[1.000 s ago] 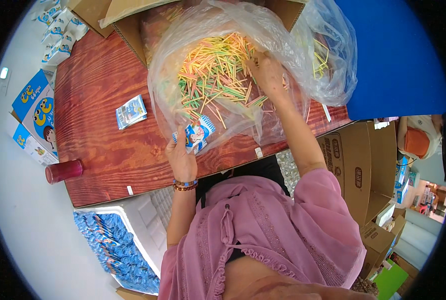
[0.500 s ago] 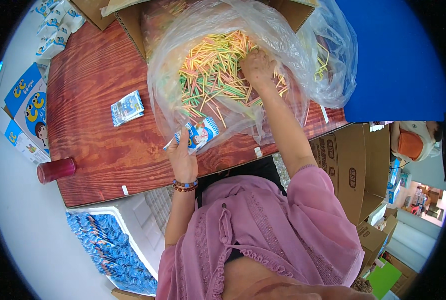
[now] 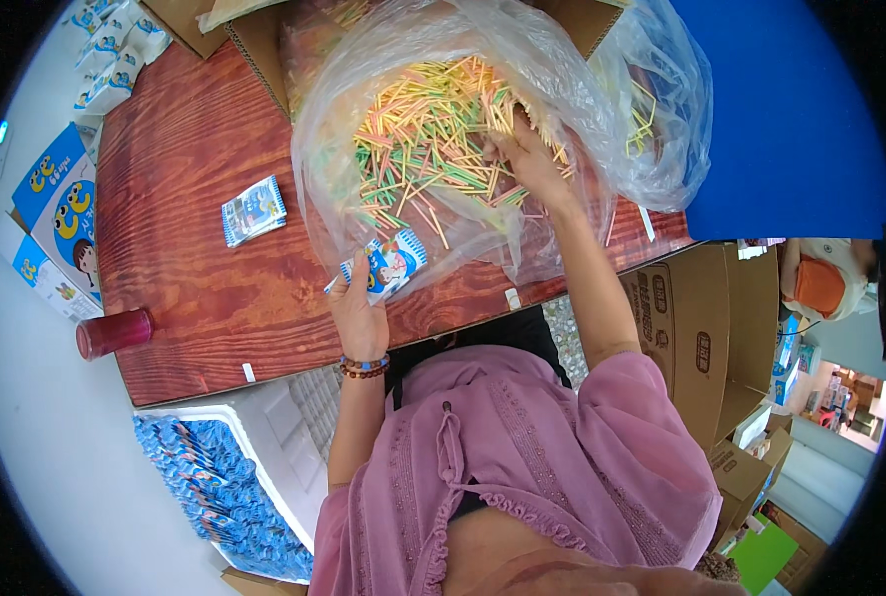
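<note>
A small blue and white printed packet (image 3: pixel 388 266) is held in the left hand (image 3: pixel 359 313) over the red-brown wooden bench (image 3: pixel 180 268). Thin coloured sticks (image 3: pixel 428 134) in the big clear plastic bag (image 3: pixel 483 60) are touched, perhaps pinched, by the right hand (image 3: pixel 527 159).

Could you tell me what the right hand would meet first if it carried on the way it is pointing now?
Most likely the coloured sticks: the right hand is already inside the clear plastic bag, fingers at the pile.

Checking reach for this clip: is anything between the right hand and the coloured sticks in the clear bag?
Nothing visible. The right hand is already inside the clear plastic bag, its fingers among the coloured sticks. The left hand holds a small packet outside the bag.
</note>
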Action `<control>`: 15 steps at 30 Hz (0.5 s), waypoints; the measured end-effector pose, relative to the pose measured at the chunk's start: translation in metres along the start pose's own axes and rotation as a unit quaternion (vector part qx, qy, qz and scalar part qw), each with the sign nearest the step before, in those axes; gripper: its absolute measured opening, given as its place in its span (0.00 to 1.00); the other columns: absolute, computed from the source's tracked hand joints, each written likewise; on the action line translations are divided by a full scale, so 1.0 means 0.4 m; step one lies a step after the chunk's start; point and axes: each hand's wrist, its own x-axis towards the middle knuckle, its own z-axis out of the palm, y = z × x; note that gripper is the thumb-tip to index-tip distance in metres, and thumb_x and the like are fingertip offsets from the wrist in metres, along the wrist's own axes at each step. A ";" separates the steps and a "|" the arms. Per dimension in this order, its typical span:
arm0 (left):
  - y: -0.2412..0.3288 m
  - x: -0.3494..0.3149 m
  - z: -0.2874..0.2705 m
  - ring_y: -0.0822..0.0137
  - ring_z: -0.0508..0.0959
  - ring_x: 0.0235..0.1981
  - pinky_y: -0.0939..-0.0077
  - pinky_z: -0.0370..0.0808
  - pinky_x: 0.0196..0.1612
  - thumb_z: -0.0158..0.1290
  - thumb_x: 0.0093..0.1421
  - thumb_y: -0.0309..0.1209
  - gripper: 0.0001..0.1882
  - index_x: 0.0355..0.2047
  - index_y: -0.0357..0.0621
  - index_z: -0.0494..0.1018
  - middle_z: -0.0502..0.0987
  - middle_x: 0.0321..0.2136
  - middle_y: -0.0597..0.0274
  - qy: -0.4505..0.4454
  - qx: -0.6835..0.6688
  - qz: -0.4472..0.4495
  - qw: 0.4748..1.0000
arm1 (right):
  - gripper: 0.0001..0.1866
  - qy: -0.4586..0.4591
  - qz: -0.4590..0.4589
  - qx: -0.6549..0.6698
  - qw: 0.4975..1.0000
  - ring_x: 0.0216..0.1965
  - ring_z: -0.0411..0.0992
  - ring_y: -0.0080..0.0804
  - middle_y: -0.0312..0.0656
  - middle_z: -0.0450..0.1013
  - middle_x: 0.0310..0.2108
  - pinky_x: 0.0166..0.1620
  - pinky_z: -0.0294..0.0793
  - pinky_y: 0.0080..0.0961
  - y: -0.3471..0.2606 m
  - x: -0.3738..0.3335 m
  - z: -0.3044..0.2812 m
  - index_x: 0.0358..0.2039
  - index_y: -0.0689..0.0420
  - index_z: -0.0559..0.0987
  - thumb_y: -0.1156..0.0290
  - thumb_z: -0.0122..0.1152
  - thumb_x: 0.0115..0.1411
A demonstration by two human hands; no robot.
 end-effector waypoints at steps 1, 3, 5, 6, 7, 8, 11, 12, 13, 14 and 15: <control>0.001 0.000 0.000 0.71 0.81 0.36 0.75 0.78 0.36 0.52 0.64 0.31 0.07 0.37 0.42 0.76 0.80 0.36 0.63 -0.007 0.013 0.003 1.000 | 0.09 0.003 0.000 0.002 1.000 0.34 0.72 0.22 0.36 0.75 0.32 0.37 0.69 0.22 -0.001 -0.013 0.011 0.39 0.61 0.73 0.69 0.50 0.66; 0.005 -0.003 0.013 0.71 0.81 0.35 0.75 0.78 0.36 0.52 0.64 0.31 0.07 0.37 0.42 0.76 0.80 0.35 0.63 -0.004 0.015 0.001 1.000 | 0.08 0.033 -0.055 0.119 0.991 0.36 0.72 0.20 0.35 0.75 0.33 0.40 0.70 0.20 -0.005 -0.034 0.040 0.42 0.60 0.73 0.73 0.50 0.66; 0.003 -0.004 0.011 0.71 0.81 0.35 0.76 0.78 0.36 0.53 0.64 0.32 0.08 0.36 0.41 0.76 0.81 0.35 0.63 0.002 0.018 0.000 1.000 | 0.07 0.048 -0.036 0.155 0.986 0.36 0.71 0.19 0.34 0.75 0.33 0.41 0.70 0.18 -0.022 -0.057 0.076 0.42 0.60 0.73 0.73 0.51 0.65; -0.003 0.000 0.002 0.72 0.81 0.34 0.76 0.78 0.37 0.52 0.64 0.30 0.07 0.37 0.41 0.77 0.81 0.35 0.63 -0.005 0.008 0.000 1.000 | 0.07 0.063 -0.017 0.189 0.980 0.37 0.71 0.19 0.34 0.75 0.33 0.43 0.70 0.17 -0.025 -0.064 0.084 0.42 0.60 0.74 0.74 0.52 0.64; -0.006 0.002 0.000 0.72 0.81 0.34 0.76 0.78 0.38 0.52 0.64 0.29 0.07 0.37 0.40 0.78 0.81 0.35 0.62 -0.015 -0.002 -0.001 1.000 | 0.08 0.055 -0.034 0.200 0.978 0.37 0.71 0.19 0.33 0.75 0.33 0.45 0.69 0.17 -0.014 -0.059 0.088 0.43 0.60 0.74 0.72 0.53 0.64; -0.007 0.001 0.003 0.72 0.81 0.34 0.76 0.78 0.38 0.52 0.64 0.29 0.07 0.37 0.40 0.78 0.81 0.35 0.62 -0.017 0.001 -0.002 1.000 | 0.08 0.058 -0.034 0.202 0.977 0.37 0.71 0.19 0.33 0.75 0.33 0.45 0.69 0.17 -0.005 -0.061 0.087 0.43 0.60 0.74 0.72 0.53 0.64; -0.010 -0.005 0.010 0.72 0.81 0.35 0.76 0.78 0.39 0.52 0.64 0.29 0.07 0.38 0.39 0.77 0.81 0.35 0.62 -0.019 0.011 -0.002 1.000 | 0.08 0.058 -0.047 0.179 0.981 0.39 0.70 0.19 0.34 0.74 0.35 0.46 0.69 0.19 -0.001 -0.066 0.096 0.43 0.59 0.74 0.73 0.53 0.64; -0.008 -0.007 0.012 0.72 0.80 0.35 0.76 0.78 0.39 0.52 0.64 0.29 0.08 0.38 0.39 0.77 0.81 0.36 0.62 -0.018 0.010 -0.001 1.000 | 0.07 0.054 -0.065 0.143 0.986 0.40 0.70 0.20 0.34 0.74 0.35 0.47 0.68 0.20 -0.006 -0.069 0.099 0.42 0.59 0.73 0.73 0.53 0.64; -0.007 -0.009 0.013 0.72 0.80 0.35 0.76 0.78 0.39 0.52 0.64 0.29 0.08 0.39 0.39 0.77 0.80 0.36 0.61 -0.015 0.007 0.002 1.000 | 0.06 0.048 -0.083 0.106 0.990 0.41 0.69 0.20 0.34 0.73 0.36 0.48 0.68 0.21 -0.011 -0.072 0.100 0.41 0.59 0.73 0.73 0.53 0.64; -0.007 -0.009 0.013 0.72 0.80 0.35 0.76 0.78 0.39 0.52 0.64 0.29 0.08 0.39 0.39 0.77 0.80 0.36 0.61 -0.015 0.008 0.002 1.000 | 0.06 0.047 -0.083 0.107 0.990 0.41 0.69 0.20 0.34 0.73 0.36 0.48 0.68 0.21 -0.015 -0.075 0.101 0.41 0.59 0.73 0.73 0.53 0.64; -0.008 -0.007 0.012 0.71 0.80 0.35 0.75 0.78 0.39 0.52 0.64 0.29 0.08 0.39 0.39 0.77 0.80 0.36 0.61 -0.015 0.009 0.004 1.000 | 0.05 0.032 -0.078 0.059 0.995 0.41 0.68 0.20 0.34 0.72 0.37 0.48 0.67 0.20 -0.020 -0.078 0.102 0.40 0.59 0.73 0.74 0.52 0.64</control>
